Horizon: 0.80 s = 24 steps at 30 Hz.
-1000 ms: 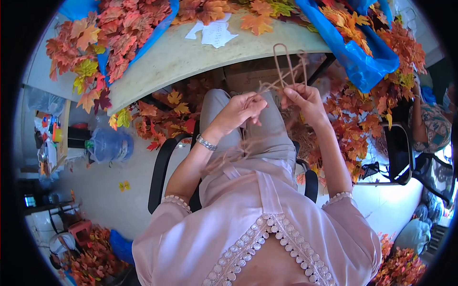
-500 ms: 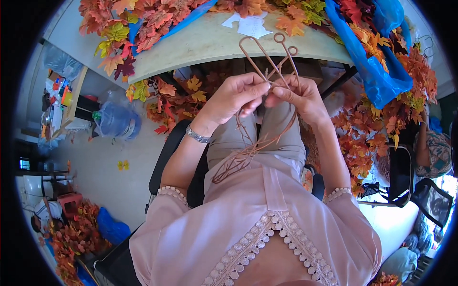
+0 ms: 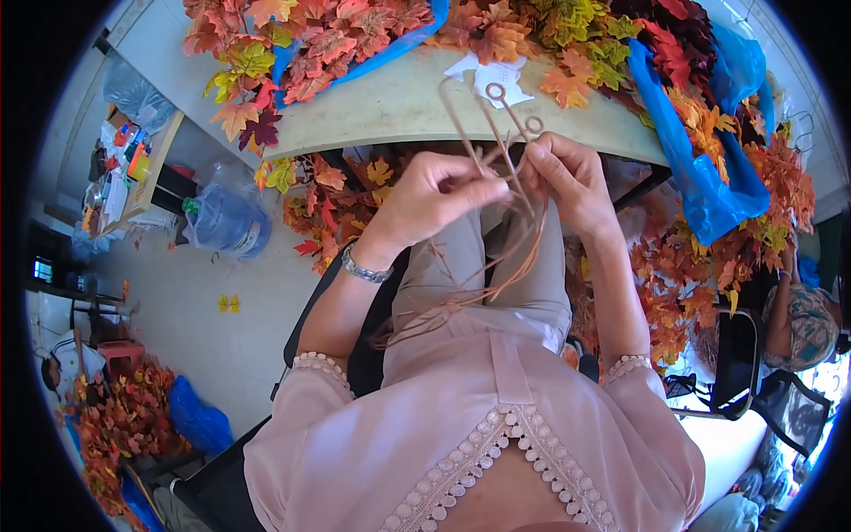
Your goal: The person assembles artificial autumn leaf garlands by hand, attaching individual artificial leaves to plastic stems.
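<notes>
A bundle of thin brown stems point(image 3: 523, 262), like bare artificial vine, hangs between my hands over my lap. Their upper ends stick up past my fingers, with small rings and a hook-like bend. My right hand point(image 3: 574, 186) pinches the stems just below the rings, thumb on top. Beside it, my left hand point(image 3: 434, 199), with a watch point(image 3: 363, 266) on the wrist, has its fingers curled around the hooked part; its fingertips are blurred. Loose, branching lower ends of the stems rest across my thighs and the hem of my blouse.
The pale table point(image 3: 390, 102) ahead carries piles of artificial autumn leaves point(image 3: 346, 53), a blue plastic bag point(image 3: 709, 195) and white paper point(image 3: 501, 75). A large water bottle point(image 3: 232, 220) lies at left. Another person's arm point(image 3: 780, 315) shows at far right beside a chair point(image 3: 740, 363).
My hands have drawn a little apart, the left one dropping slightly. The stems' upper ends have shifted left, and the lower ends have swung and spread over my lap.
</notes>
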{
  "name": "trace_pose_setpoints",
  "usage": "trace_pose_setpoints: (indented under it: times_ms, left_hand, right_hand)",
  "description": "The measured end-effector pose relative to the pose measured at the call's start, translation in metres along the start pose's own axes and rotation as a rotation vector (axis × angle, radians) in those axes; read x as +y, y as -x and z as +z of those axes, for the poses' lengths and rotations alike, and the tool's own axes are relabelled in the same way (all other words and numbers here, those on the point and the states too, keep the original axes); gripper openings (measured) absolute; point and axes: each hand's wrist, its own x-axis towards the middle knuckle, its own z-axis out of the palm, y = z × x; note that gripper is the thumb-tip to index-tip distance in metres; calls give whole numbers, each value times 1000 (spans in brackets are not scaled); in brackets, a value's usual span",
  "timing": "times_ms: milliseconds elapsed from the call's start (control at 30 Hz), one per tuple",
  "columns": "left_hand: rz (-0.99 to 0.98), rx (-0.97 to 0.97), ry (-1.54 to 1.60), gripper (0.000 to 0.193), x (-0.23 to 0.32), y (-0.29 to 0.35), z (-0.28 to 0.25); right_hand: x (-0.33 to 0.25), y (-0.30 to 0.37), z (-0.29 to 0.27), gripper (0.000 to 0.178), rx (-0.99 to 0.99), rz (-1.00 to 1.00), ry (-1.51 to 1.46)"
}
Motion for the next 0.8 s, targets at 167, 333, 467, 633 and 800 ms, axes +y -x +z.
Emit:
trace_pose_setpoints:
  times_ms: [167,333,467,633,800]
  left_hand:
    - [6,11,224,22,3,-3,-16]
    - [3,306,335,20,1,20,-91]
    - [-15,226,331,21,8,-1,-53]
    - [8,145,268,19,9,-29,-28]
    - [-58,1,229,22,7,-42,-19]
  right_hand:
    - [-9,0,-1,28,-159,99,-251]
    - [-51,26,-108,21,92,-268,-809]
    - [-42,17,-51,21,197,-60,-661]
    - [-2,-13,-17,28,93,51,-110]
    - [5,-36,0,16,36,6,13]
